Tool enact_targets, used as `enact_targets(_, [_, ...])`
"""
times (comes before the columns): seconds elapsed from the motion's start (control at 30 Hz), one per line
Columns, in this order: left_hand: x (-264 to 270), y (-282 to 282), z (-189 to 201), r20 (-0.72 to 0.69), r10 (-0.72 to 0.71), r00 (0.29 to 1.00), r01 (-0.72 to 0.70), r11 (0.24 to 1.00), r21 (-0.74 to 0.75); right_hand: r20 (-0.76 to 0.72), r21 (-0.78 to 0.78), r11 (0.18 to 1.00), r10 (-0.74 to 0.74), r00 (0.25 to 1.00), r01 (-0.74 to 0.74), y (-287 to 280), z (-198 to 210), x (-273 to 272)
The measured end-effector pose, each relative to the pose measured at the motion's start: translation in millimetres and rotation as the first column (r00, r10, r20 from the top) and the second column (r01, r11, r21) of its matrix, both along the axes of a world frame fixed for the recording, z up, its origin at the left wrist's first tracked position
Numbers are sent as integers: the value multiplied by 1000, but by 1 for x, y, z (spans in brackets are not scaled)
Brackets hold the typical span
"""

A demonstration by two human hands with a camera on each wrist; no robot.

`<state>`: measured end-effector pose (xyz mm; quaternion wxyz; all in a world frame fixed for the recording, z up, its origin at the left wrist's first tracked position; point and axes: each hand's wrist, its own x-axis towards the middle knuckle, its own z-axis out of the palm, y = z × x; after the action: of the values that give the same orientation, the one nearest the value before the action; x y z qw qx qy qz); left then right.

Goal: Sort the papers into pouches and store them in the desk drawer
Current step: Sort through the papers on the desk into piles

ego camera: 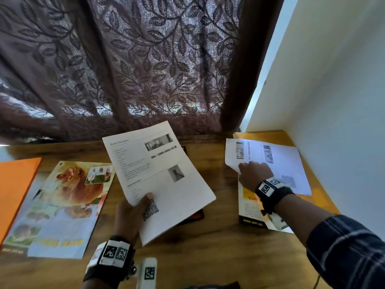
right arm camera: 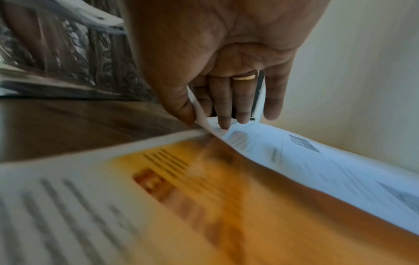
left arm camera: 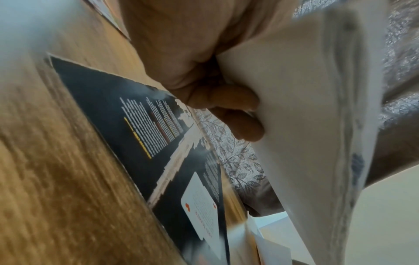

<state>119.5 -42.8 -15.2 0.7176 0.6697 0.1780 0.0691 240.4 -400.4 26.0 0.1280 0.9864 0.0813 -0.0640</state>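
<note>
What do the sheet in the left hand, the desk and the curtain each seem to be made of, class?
Sheet: thin matte printer paper; it bends where the left hand grips it.
Desk: wood or wood-look laminate, with brown grain and a slight sheen.
Curtain: woven fabric with a leaf pattern; it hangs in folds and light shows through.

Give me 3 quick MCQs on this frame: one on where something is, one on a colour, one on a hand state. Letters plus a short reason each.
1. Where does the dark leaflet lie?
A. on the desk under the held printed sheet
B. on the orange folder
C. against the wall

2. What colour is the folder at the desk's left edge?
A. blue
B. orange
C. black

3. What is the left hand doing?
A. resting flat on the desk
B. hanging idle
C. gripping the printed sheet

Answers:
1 A: the left wrist view shows it flat on the wood below the sheet.
2 B: the head view shows it plain orange.
3 C: thumb on top, fingers curled beneath.
</note>
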Motion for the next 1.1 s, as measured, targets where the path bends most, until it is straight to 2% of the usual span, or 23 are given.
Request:
enact_targets(0.13, [-9, 19, 0, 49, -33, 998, 35, 999, -26, 68, 125, 986, 98, 993, -106, 40, 8, -12])
enact_targets(0.23, [-18, 31, -2, 1, -28, 1000, 28, 999, 24, 25, 347, 935, 65, 998, -70, 88, 18, -25])
enact_targets(0.3, [-25, 37, -4, -25, -10, 1000, 12, 995, 99, -59, 531, 847, 4, 998, 28, 116, 25, -30])
enact_targets(0.37, [-32, 46, -6, -44, -3, 999, 9, 989, 146, -89, 653, 756, 3, 996, 56, 143, 27, -31])
enact_targets(0.53, [-39, 64, -18, -93, -15, 996, 35, 976, 215, -130, 821, 570, 108, 986, 46, 192, 20, -42])
enact_targets(0.57, [-39, 68, -22, -102, -16, 995, 39, 974, 224, -143, 831, 554, 114, 983, 57, 196, 16, -43])
enact_targets(0.63, [-39, 74, -27, -113, -24, 993, 50, 972, 230, -154, 815, 571, 50, 987, 98, 190, 5, -39])
enact_targets(0.73, [-39, 83, -33, -129, -39, 991, 71, 965, 252, -153, 741, 644, -112, 982, 189, 164, -16, -29])
enact_targets(0.83, [-38, 87, -34, -118, -55, 991, 87, 957, 278, -215, 542, 776, -242, 946, 322, 137, -29, -24])
enact_targets(0.9, [-36, 88, -35, -119, -72, 990, 102, 959, 264, -229, 427, 826, -296, 927, 369, 127, -35, -21])
enact_targets(1.0, [-32, 89, -41, -133, -92, 987, 126, 952, 278, -250, 396, 835, -302, 920, 382, 127, -35, -16])
enact_targets(1.1, [-29, 88, -39, -123, -111, 986, 140, 957, 256, -304, 441, 800, -293, 907, 406, 128, -36, -9])
